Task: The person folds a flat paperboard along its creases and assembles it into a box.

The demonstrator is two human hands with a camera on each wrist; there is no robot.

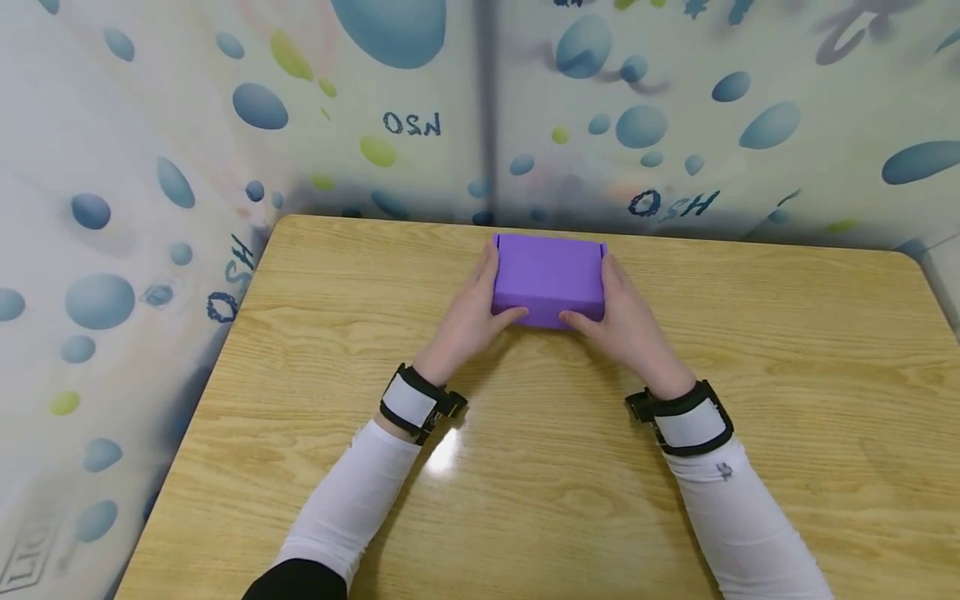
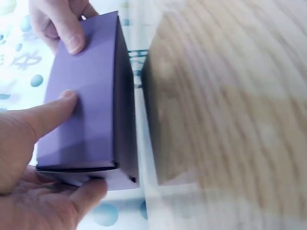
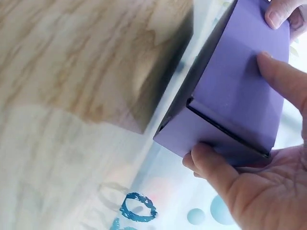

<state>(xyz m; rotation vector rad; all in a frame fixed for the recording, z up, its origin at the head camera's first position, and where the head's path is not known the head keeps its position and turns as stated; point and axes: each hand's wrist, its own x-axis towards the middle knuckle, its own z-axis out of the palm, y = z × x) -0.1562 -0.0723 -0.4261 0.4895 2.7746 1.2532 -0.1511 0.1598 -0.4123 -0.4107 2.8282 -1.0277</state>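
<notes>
A purple cardboard box (image 1: 550,271) is held between both hands near the far edge of the table, its lid closed. My left hand (image 1: 471,312) grips the box's left end, thumb on the face toward me and fingers along the side. On the opposite end, my right hand (image 1: 630,321) holds it the same way. Both wrist views show a gap between the box (image 2: 88,96) and the tabletop, so it appears raised. In the right wrist view the box (image 3: 240,81) shows a dark seam along its end. What is inside is hidden.
The wooden table (image 1: 525,467) extends toward me and to both sides. Behind it and along the left stands a wall covering (image 1: 420,175) with blue and green drop shapes and lettering. Dark straps with small devices (image 1: 423,404) sit on both wrists.
</notes>
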